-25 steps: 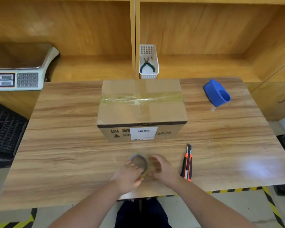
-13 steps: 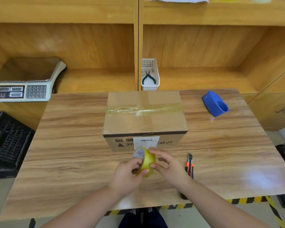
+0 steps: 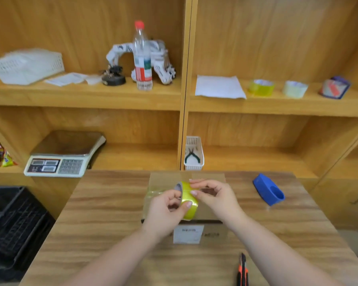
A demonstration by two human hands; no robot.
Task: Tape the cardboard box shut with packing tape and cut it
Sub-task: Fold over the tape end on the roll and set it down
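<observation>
A closed cardboard box (image 3: 212, 178) stands mid-table with a strip of tape across its top and a white label on its near face. Both hands hold a yellowish roll of packing tape (image 3: 189, 200) in the air above the box. My left hand (image 3: 165, 211) grips the roll from the left, thumb on its outer face. My right hand (image 3: 214, 196) pinches the roll's upper edge with its fingertips. An orange and black utility knife (image 3: 242, 269) lies on the table near the front edge, right of my arms.
A blue tape dispenser (image 3: 268, 192) lies at the table's back right. On the shelves behind are a weighing scale (image 3: 62, 155), a small white basket with pliers (image 3: 193, 154), a water bottle (image 3: 142, 58) and spare tape rolls (image 3: 261, 87). Black crates (image 3: 10, 223) stand left.
Both hands have lifted the tape roll from low over the table's front up to above the box. The view has tilted upward, showing the upper shelf.
</observation>
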